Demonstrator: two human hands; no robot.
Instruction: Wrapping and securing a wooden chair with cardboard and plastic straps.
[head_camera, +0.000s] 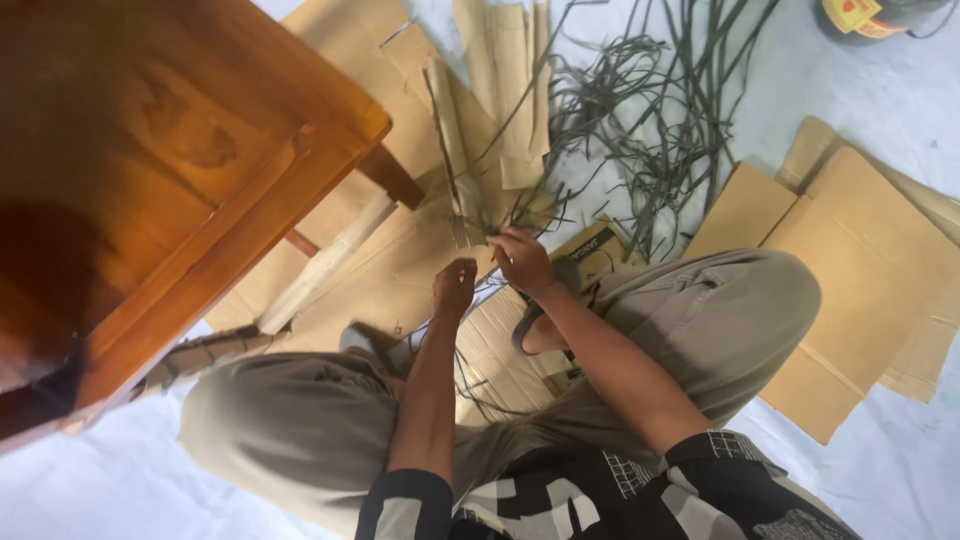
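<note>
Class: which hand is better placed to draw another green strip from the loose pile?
Probably the right hand: it lies nearest the green strips, already touching their ends. The left hand sits lower, farther from the pile.

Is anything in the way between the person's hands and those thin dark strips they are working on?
Nothing visible is in the way. The right hand is already on the strips, right where they bunch together over the cardboard. The left hand sits just beside it, with only open space between.

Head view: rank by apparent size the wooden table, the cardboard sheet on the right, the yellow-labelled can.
1. wooden table, though it sits nearest the camera, which inflates it
2. cardboard sheet
3. yellow-labelled can, cut off by the frame edge
</note>
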